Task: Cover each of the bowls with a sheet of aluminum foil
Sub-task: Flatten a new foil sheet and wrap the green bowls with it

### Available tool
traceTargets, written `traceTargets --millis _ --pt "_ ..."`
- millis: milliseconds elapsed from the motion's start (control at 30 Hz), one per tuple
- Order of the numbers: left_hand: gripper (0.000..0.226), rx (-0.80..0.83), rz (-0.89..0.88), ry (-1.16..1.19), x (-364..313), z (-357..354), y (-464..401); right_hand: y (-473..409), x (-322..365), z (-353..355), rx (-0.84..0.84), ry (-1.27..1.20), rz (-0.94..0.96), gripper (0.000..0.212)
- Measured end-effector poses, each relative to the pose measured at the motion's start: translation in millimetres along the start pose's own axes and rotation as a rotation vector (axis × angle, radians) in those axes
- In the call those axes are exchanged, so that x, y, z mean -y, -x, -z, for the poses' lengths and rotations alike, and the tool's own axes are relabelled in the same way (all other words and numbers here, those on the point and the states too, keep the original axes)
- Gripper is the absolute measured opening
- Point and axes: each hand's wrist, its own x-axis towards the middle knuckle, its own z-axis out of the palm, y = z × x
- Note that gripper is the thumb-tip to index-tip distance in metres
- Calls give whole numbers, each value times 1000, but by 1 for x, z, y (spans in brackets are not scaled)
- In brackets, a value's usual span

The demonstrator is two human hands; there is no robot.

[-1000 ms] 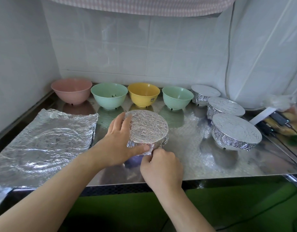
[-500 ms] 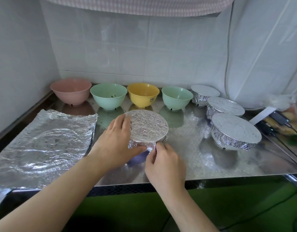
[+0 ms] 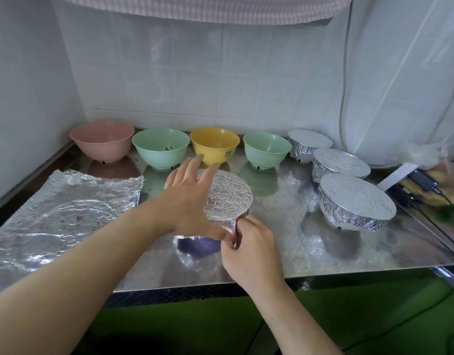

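A foil-covered purple bowl (image 3: 228,198) stands near the counter's front edge. My left hand (image 3: 187,196) lies over its left side with fingers spread and straight, thumb at the near rim. My right hand (image 3: 249,247) pinches the foil's folded edge at the bowl's near right side. A stack of flat foil sheets (image 3: 59,211) lies at the left. Along the back stand a pink bowl (image 3: 103,144), a green bowl (image 3: 160,147), a yellow bowl (image 3: 214,144) and a second green bowl (image 3: 266,152), all uncovered. Three foil-covered bowls (image 3: 356,201) sit at the right.
The steel counter (image 3: 284,252) meets tiled walls at the back and left. Dark cables and small devices (image 3: 420,185) lie at the far right beside a white plastic curtain (image 3: 400,80). The counter's front edge runs just below my hands.
My left hand has lifted its fingers off the bowl's side and spread them over the top. My right hand has shifted right along the rim, still working the foil edge.
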Motion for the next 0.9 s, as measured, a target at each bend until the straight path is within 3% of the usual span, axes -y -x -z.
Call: traceTargets --millis 133,333,400,633,800,900 --pt "156 155 7 20 -1 7 -22 -6 -11 7 24 25 39 23" --pt "151 227 39 23 -6 1 -35 -13 -18 18 80 43 22 24" --pt "149 233 42 6 -7 -1 -36 -13 -17 19 78 49 -5 11" --pt "140 173 38 -58 -7 -4 -36 -16 -14 11 22 30 -19 4" --pt "144 149 31 -51 -5 -8 -36 -14 -11 5 -2 -5 -90 23" --pt "141 129 33 -37 -5 -10 -36 -14 -9 1 -18 -38 -134 12"
